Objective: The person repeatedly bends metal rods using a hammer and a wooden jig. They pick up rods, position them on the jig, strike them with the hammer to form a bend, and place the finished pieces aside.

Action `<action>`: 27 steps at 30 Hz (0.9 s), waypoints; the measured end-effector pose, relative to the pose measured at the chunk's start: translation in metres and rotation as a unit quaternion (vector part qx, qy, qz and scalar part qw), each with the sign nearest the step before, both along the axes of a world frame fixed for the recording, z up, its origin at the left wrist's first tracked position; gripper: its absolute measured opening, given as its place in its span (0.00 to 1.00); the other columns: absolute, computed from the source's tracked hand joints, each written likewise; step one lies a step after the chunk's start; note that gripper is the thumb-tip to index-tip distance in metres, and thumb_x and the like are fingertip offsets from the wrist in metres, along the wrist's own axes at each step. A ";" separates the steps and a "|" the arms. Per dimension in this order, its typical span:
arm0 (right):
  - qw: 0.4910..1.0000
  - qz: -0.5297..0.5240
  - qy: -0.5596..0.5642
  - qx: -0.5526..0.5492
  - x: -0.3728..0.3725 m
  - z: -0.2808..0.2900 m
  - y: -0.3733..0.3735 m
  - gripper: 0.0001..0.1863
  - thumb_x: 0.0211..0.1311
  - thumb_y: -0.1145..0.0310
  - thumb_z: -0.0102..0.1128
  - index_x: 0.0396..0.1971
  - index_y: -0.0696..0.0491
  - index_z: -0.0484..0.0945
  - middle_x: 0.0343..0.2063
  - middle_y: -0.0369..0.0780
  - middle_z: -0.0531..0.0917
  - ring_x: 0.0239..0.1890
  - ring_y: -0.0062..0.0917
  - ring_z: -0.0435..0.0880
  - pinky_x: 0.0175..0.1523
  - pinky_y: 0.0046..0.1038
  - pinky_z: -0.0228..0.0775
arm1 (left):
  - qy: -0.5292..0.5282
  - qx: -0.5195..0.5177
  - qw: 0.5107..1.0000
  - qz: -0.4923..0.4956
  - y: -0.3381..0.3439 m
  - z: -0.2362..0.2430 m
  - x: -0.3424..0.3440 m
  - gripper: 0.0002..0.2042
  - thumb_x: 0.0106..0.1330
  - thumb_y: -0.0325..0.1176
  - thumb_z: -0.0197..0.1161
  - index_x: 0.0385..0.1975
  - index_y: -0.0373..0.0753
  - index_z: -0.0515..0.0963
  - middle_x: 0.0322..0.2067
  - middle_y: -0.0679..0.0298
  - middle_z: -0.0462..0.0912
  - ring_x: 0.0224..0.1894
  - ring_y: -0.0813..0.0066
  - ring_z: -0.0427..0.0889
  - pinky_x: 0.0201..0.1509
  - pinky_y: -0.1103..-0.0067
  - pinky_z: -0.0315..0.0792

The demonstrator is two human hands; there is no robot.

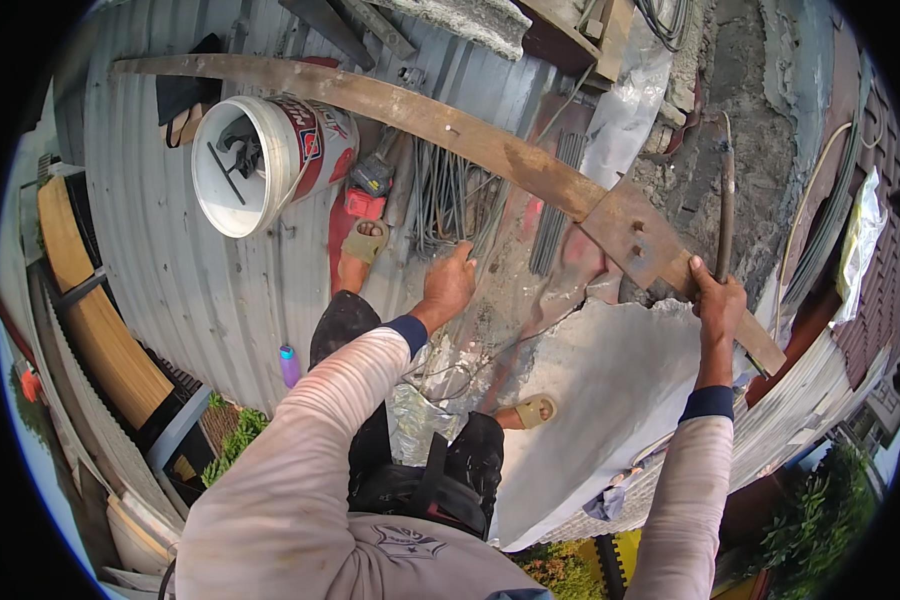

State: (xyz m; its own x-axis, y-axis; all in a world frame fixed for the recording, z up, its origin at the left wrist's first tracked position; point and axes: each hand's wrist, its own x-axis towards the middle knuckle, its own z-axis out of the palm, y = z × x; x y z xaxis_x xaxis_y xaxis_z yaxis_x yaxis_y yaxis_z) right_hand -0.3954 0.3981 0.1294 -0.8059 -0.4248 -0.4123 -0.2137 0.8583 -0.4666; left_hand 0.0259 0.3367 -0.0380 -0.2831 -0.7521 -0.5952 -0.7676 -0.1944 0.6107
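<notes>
A long, weathered wooden plank [400, 105] runs from the upper left down to the right, with a wider board piece [635, 240] lapped over it that has dark holes. My right hand [720, 300] is closed round the plank near its lower right end, the thumb on its upper face. A slim brown rod [726, 200] with a thin curved tip rises beside that hand; whether the hand touches it I cannot tell. My left hand [448, 288] is closed near a bundle of bent metal rods [438, 195]; what it holds, if anything, is hidden.
A white bucket [235, 205] with dark items inside stands on the corrugated metal sheet [160, 240]. Beside it lies a power tool with a red battery [366, 204]. Straight rods [558, 205] lie beneath the plank. A purple bottle [289, 366] is at left; rough concrete [700, 170] borders the right.
</notes>
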 end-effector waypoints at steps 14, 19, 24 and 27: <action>1.000 -0.002 0.024 0.018 0.012 0.009 -0.006 0.26 0.64 0.47 0.83 0.32 0.56 0.83 0.19 0.30 0.75 0.18 0.15 0.71 0.22 0.22 0.63 | -0.068 -0.067 0.994 0.053 -0.144 -0.203 -0.007 0.27 0.74 0.47 0.66 0.63 0.32 0.79 0.52 0.41 0.89 0.58 0.38 0.86 0.65 0.56 0.78; 1.000 -0.011 -0.017 0.009 0.007 0.008 -0.003 0.27 0.63 0.46 0.83 0.32 0.58 0.84 0.20 0.31 0.77 0.17 0.15 0.72 0.22 0.22 0.63 | 0.098 0.119 0.987 0.043 -0.082 -0.187 0.081 0.24 0.74 0.46 0.65 0.59 0.31 0.83 0.47 0.45 0.92 0.51 0.50 0.91 0.57 0.64 0.81; 1.000 -0.005 -0.015 0.021 0.004 0.007 -0.004 0.27 0.63 0.46 0.83 0.29 0.57 0.84 0.18 0.32 0.78 0.17 0.16 0.74 0.22 0.23 0.64 | 0.034 0.236 0.966 0.098 -0.002 -0.155 0.195 0.18 0.76 0.38 0.66 0.57 0.30 0.83 0.39 0.52 0.92 0.38 0.63 0.91 0.47 0.71 0.81; 0.999 -0.017 -0.037 0.018 0.003 0.007 -0.006 0.26 0.62 0.47 0.84 0.28 0.56 0.83 0.18 0.32 0.78 0.17 0.16 0.74 0.22 0.24 0.65 | 0.030 0.322 0.931 0.169 0.004 -0.124 0.230 0.16 0.77 0.32 0.64 0.58 0.29 0.82 0.39 0.56 0.91 0.35 0.70 0.88 0.42 0.75 0.80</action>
